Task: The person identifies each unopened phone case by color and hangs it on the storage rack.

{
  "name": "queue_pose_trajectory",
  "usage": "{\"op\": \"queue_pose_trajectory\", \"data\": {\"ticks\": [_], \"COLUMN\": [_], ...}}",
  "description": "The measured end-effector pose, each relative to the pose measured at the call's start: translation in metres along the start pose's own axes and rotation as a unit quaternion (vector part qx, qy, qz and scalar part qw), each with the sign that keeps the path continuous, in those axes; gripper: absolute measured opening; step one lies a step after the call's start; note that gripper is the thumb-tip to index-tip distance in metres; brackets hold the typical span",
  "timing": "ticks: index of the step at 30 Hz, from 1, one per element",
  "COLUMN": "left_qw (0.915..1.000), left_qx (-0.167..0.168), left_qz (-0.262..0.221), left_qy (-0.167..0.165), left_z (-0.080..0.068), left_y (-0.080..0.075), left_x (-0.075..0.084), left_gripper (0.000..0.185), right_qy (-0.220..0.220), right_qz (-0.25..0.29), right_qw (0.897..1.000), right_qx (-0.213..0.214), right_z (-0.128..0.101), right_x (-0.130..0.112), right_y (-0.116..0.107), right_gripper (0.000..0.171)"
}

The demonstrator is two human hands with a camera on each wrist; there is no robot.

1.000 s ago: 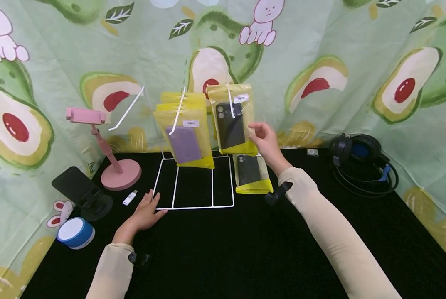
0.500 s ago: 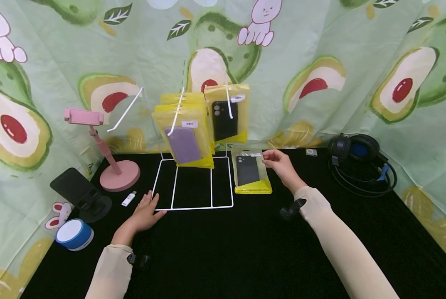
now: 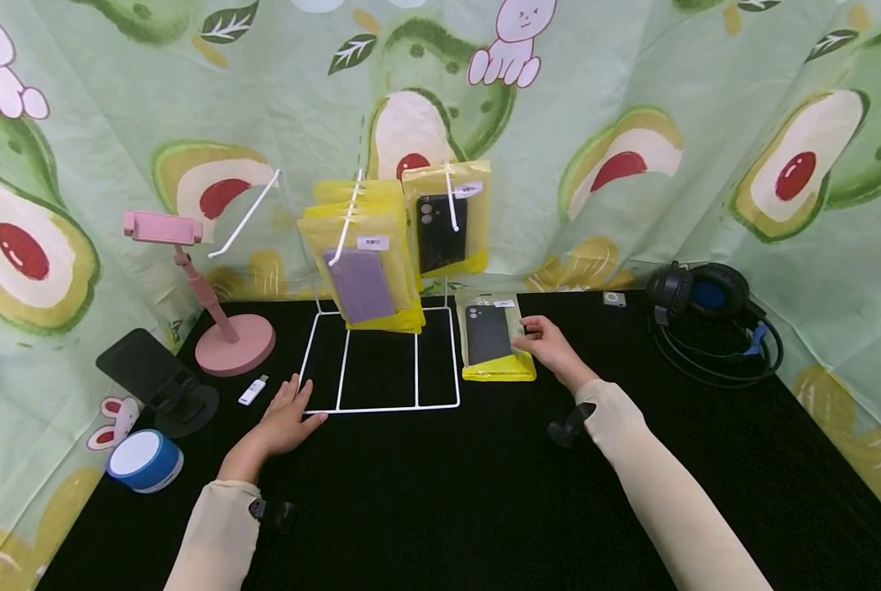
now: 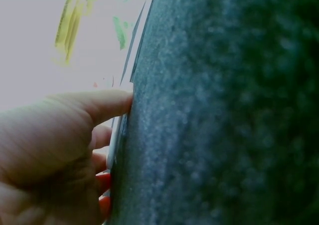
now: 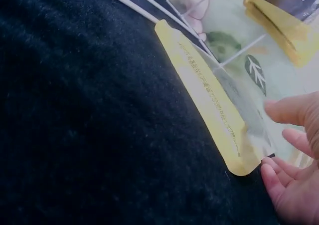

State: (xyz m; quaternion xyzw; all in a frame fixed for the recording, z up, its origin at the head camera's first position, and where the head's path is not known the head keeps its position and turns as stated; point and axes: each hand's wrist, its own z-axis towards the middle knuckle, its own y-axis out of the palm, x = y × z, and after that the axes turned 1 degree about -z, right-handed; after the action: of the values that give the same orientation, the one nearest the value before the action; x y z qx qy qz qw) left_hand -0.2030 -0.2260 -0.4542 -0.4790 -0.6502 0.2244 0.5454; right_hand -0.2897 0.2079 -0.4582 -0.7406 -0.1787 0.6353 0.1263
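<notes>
A white wire display rack [image 3: 381, 410] stands on the black cloth. My left hand [image 3: 273, 427] rests on its front left corner with fingers spread; in the left wrist view the thumb [image 4: 112, 104] touches the white wire. My right hand [image 3: 552, 349] is at the right edge of a yellow-bottomed clear pouch [image 3: 488, 335] holding a dark phone case, lying flat beside the rack. The right wrist view shows its fingertips [image 5: 271, 172] against the pouch's corner, thumb raised apart. On the rack's hooks hang a pouch with a black phone case [image 3: 443, 234] and several yellow pouches [image 3: 359, 283], the front case purple.
The left hook [image 3: 244, 215] bears no pouch. On the left are a pink phone stand [image 3: 235, 345], a black stand [image 3: 155, 382], a white USB stick [image 3: 253, 390] and a blue round speaker [image 3: 146, 462]. Headphones [image 3: 699, 291] lie right, near a small silver device [image 3: 614, 300].
My right hand has let go of the pouch on the right hook and come down to the lying pouch, then slid lower along its edge. The left hand stays on the rack.
</notes>
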Motion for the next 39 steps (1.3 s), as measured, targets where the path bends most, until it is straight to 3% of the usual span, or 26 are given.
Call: {"op": "queue_pose_trajectory", "data": {"ticks": [5, 10, 17, 23, 31, 39], "left_qw": [1.0000, 1.0000, 1.0000, 1.0000, 1.0000, 1.0000], "left_qx": [-0.001, 0.001, 0.000, -0.001, 0.003, 0.005], "left_qz": [-0.002, -0.004, 0.000, -0.001, 0.002, -0.002], "left_qy": [-0.005, -0.001, -0.002, -0.007, -0.001, 0.001], "left_z": [-0.002, -0.002, -0.002, -0.001, 0.000, 0.001], "left_y": [0.000, 0.001, 0.002, 0.001, 0.002, 0.002], "left_x": [0.000, -0.001, -0.001, -0.002, -0.002, -0.003], "left_gripper": [0.072, 0.072, 0.072, 0.071, 0.071, 0.071], "right_qy": [0.006, 0.014, -0.004, -0.016, 0.014, -0.061], "right_qz": [-0.049, -0.054, -0.041, 0.039, 0.121, 0.170], "right_qw": [0.999, 0.998, 0.999, 0.998, 0.992, 0.983], "right_qx": [-0.011, -0.013, 0.030, 0.052, 0.033, 0.042], "right_z": [0.003, 0.005, 0.000, -0.007, -0.032, -0.072], "right_x": [-0.004, -0.007, -0.001, 0.003, 0.009, -0.004], "right_y": [0.007, 0.011, 0.018, 0.012, -0.010, -0.035], "right_gripper": [0.061, 0.063, 0.047, 0.045, 0.046, 0.038]}}
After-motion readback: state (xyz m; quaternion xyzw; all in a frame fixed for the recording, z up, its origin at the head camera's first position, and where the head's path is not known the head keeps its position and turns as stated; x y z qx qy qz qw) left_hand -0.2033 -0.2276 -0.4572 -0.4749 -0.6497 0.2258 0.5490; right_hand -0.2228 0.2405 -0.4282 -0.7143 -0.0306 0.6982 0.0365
